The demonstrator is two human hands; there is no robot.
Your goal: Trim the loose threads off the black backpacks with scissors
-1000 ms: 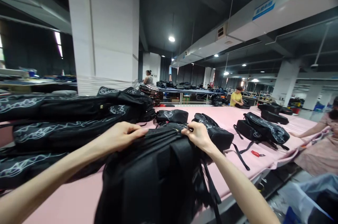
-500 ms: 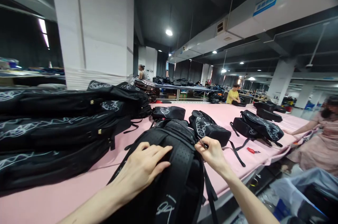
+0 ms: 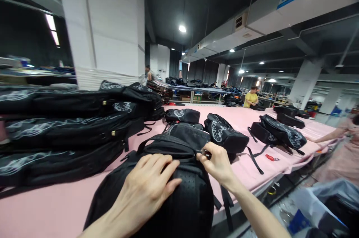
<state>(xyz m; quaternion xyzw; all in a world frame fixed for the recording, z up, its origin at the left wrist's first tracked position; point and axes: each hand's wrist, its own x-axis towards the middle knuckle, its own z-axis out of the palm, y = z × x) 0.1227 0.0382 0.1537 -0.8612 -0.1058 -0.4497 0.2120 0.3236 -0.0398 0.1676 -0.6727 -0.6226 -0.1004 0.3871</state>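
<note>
In front of me a black backpack [image 3: 193,193] lies on the pink-covered table, its padded straps and carry handle facing up. My left hand [image 3: 153,183] rests on the upper back of it, fingers loosely stretched and holding nothing. At the bag's top right edge, my right hand [image 3: 215,159] is closed around a small dark metal tool [image 3: 206,153]. Its tip points left toward the seam by the handle; most of it is hidden in the fingers. Black straps [image 3: 226,206] hang from the bag's right side over the table edge.
A stack of black backpacks [image 3: 64,129] with white scribble prints rises at left. More bags [image 3: 227,135] lie ahead and to the right [image 3: 277,131]. A small red-handled tool [image 3: 271,158] lies on the pink cover [image 3: 311,129]. A co-worker's arm [image 3: 327,135] reaches in at right.
My view has shifted slightly left. The backpack's top has tipped toward me, showing more of the handle. My right hand has moved a little left along the bag's top edge; the left stays on it.
</note>
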